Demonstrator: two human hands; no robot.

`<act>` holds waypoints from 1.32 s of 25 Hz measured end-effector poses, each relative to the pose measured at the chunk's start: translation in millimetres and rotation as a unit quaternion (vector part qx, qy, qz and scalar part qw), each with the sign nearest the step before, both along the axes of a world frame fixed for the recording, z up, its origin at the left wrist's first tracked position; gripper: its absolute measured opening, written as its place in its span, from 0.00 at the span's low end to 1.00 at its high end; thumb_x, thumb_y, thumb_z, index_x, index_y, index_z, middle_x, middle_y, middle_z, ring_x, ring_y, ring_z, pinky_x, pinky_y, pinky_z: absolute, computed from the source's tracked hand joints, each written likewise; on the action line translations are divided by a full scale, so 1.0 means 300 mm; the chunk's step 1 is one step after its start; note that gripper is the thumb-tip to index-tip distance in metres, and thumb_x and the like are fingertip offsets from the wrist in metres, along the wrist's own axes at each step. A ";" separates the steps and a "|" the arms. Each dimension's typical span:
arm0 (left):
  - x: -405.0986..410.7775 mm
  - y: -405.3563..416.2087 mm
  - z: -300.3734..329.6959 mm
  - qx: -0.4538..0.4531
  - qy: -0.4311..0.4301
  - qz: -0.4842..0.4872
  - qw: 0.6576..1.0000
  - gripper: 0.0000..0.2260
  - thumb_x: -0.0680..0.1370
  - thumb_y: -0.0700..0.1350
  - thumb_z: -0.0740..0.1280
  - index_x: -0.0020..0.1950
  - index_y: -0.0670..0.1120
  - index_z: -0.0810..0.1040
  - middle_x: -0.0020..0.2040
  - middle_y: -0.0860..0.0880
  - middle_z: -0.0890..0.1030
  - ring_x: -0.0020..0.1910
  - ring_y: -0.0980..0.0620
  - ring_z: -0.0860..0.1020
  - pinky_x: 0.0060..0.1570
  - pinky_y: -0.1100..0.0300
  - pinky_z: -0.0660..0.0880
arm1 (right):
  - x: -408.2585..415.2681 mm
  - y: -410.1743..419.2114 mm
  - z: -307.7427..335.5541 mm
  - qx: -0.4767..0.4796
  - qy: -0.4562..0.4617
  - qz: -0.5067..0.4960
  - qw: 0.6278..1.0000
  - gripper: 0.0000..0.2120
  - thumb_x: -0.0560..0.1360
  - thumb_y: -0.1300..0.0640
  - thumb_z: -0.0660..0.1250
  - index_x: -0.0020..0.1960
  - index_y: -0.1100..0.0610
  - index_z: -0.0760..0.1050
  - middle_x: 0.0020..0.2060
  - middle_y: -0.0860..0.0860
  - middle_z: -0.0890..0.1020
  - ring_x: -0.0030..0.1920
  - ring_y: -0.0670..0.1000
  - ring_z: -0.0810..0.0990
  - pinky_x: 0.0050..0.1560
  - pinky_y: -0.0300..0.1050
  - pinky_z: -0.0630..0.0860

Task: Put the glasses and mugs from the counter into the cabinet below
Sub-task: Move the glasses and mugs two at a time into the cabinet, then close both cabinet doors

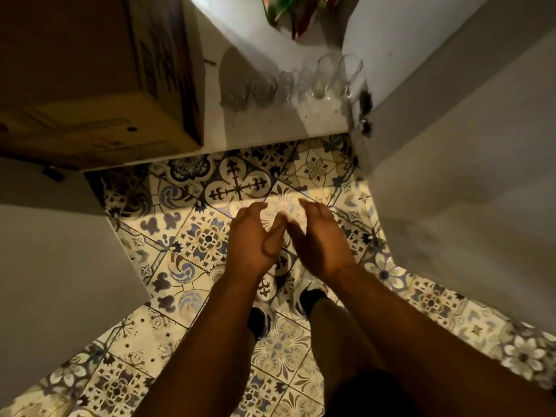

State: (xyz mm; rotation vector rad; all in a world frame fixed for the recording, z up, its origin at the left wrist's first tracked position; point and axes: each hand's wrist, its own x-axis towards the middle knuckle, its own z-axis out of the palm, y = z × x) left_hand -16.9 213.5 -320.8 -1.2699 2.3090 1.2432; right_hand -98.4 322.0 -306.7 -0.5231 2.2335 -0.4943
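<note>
Both forearms are reaching out over the patterned floor tiles [207, 236]. Left hand [252, 239] and right hand [319, 239] are hovering side by side, fingers loosely spread, holding nothing. Shoes [307, 296] are showing below them. Beyond, the open cabinet's white shelf [270, 124] is carrying a row of clear glasses [301, 82], with a cardboard box [99, 76] sitting to their left. A white door [451, 130] is standing open on the right.
</note>
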 end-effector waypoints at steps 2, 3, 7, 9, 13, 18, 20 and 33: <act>0.025 -0.002 0.157 -0.011 -0.011 -0.003 1.000 0.25 0.81 0.60 0.62 0.72 0.46 0.73 0.68 0.43 0.76 0.66 0.43 0.76 0.64 0.48 0.74 | 0.028 0.000 0.157 -0.010 0.001 -0.002 1.000 0.28 0.84 0.45 0.57 0.80 0.55 0.59 0.76 0.55 0.65 0.75 0.55 0.67 0.72 0.47 0.66; 0.039 -0.005 0.222 -0.014 -0.020 0.000 1.000 0.24 0.81 0.60 0.62 0.71 0.46 0.74 0.68 0.43 0.77 0.66 0.44 0.76 0.64 0.49 0.74 | 0.041 -0.002 0.224 -0.015 0.001 0.000 1.000 0.28 0.84 0.45 0.57 0.79 0.56 0.60 0.76 0.55 0.65 0.74 0.55 0.67 0.72 0.47 0.67; 0.084 -0.030 0.506 -0.021 -0.035 -0.003 0.999 0.24 0.81 0.59 0.62 0.71 0.45 0.74 0.69 0.44 0.77 0.68 0.46 0.74 0.64 0.54 0.70 | 0.057 -0.025 0.496 -0.011 -0.019 0.015 1.000 0.29 0.84 0.44 0.56 0.79 0.57 0.59 0.77 0.57 0.63 0.76 0.56 0.64 0.74 0.48 0.64; 0.098 -0.046 0.643 -0.026 -0.033 -0.005 0.999 0.25 0.81 0.59 0.63 0.71 0.44 0.74 0.68 0.43 0.77 0.68 0.45 0.74 0.63 0.54 0.70 | 0.061 -0.034 0.620 -0.013 -0.018 0.020 1.000 0.29 0.83 0.43 0.57 0.79 0.57 0.60 0.77 0.56 0.63 0.76 0.56 0.64 0.76 0.47 0.63; 0.148 -0.060 0.855 -0.058 0.002 -0.021 0.998 0.27 0.79 0.58 0.65 0.69 0.40 0.75 0.65 0.40 0.78 0.66 0.41 0.75 0.64 0.51 0.71 | 0.095 -0.031 0.817 -0.039 0.006 0.057 0.998 0.29 0.83 0.45 0.59 0.78 0.61 0.63 0.74 0.60 0.67 0.73 0.58 0.68 0.74 0.47 0.65; 0.225 -0.099 1.055 -0.043 -0.036 -0.014 0.998 0.25 0.80 0.56 0.65 0.71 0.41 0.74 0.67 0.41 0.77 0.69 0.42 0.72 0.68 0.52 0.69 | 0.120 -0.042 1.007 -0.013 -0.016 0.063 0.998 0.28 0.83 0.45 0.59 0.77 0.59 0.62 0.72 0.60 0.67 0.72 0.60 0.68 0.71 0.49 0.66; 0.262 -0.111 1.110 -0.049 -0.043 -0.020 0.998 0.25 0.79 0.57 0.65 0.71 0.42 0.74 0.67 0.41 0.77 0.68 0.42 0.74 0.67 0.52 0.71 | 0.142 -0.047 1.055 -0.001 -0.013 0.101 0.995 0.28 0.83 0.45 0.59 0.77 0.60 0.62 0.72 0.61 0.68 0.72 0.60 0.68 0.72 0.51 0.66; 0.611 -0.351 1.175 -0.156 -0.142 0.054 0.976 0.21 0.78 0.51 0.68 0.66 0.40 0.76 0.64 0.36 0.75 0.64 0.36 0.73 0.64 0.47 0.72 | -0.017 0.126 1.148 0.110 0.149 0.052 0.981 0.29 0.79 0.46 0.64 0.74 0.61 0.65 0.75 0.64 0.63 0.75 0.64 0.62 0.76 0.56 0.62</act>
